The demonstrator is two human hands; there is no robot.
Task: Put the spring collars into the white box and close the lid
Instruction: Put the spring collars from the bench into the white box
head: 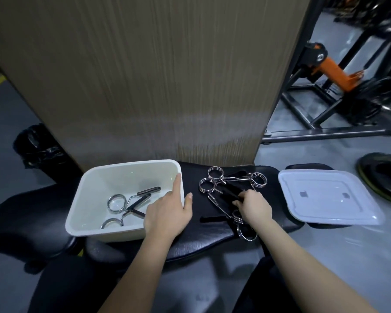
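Observation:
The white box (pixel 93 175) stands open on a black padded bench (pixel 201 236), with two chrome spring collars (pixel 117 203) lying inside. My left hand (pixel 167 213) rests on the box's right wall, fingers spread over the rim. Right of the box, several spring collars (pixel 212 186) with black handles lie in a pile on the pad. My right hand (pixel 253 206) is closed on the black handles of one collar in that pile. The white lid (pixel 327 197) lies flat at the right end of the bench, apart from the box.
A tall wood-grain panel (pixel 145 75) rises directly behind the bench. A black bin bag (pixel 36 145) sits at the left. Gym machine frames with an orange part (pixel 334 71) stand at the back right, and a weight plate (pixel 382 175) lies on the grey floor.

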